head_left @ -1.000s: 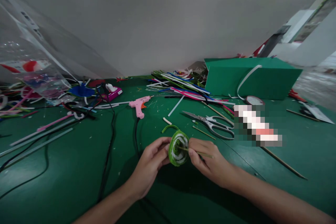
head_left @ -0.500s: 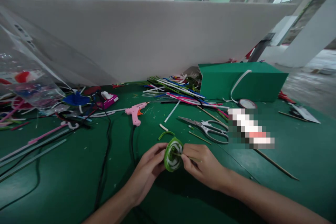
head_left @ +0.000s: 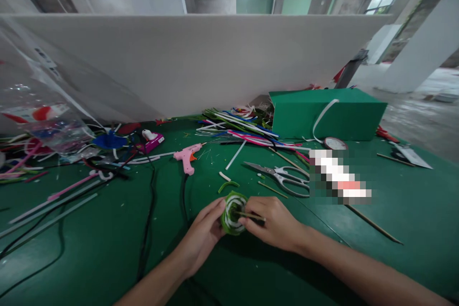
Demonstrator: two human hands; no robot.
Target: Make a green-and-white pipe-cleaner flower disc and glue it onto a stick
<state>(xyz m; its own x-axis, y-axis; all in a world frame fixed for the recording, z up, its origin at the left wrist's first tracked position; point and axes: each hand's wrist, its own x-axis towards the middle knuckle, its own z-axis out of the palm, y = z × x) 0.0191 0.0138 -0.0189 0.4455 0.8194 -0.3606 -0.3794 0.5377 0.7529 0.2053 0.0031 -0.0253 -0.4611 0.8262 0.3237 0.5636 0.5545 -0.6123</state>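
Observation:
My left hand [head_left: 206, 229] is closed on the left rim of a small green-and-white coiled cup [head_left: 227, 229], made of what look like pipe cleaners. Its hollow faces me and to the right. In my right hand [head_left: 274, 222] a thin wooden stick [head_left: 254, 216] is pinched between thumb and fingers, its far end inside the cup's hollow. Just beyond the cup lie a curved green piece of pipe cleaner [head_left: 228, 184] and a short white piece [head_left: 225, 176]. Grey-handled scissors [head_left: 281, 175] rest on the table past my right hand.
A pink glue gun [head_left: 188, 157] lies ahead on the green table [head_left: 107, 253], its black cord running toward me. Bundled pipe cleaners [head_left: 244, 126], a green box [head_left: 333, 117] and a tape roll [head_left: 335, 143] stand toward the back. Plastic bags [head_left: 53, 119] crowd the left; a pixelated patch covers something at right.
The cup has turned so its hollow faces me more, and it sits slightly further left. The stick stays in the hollow, now showing more of its length. My view has tilted up slightly.

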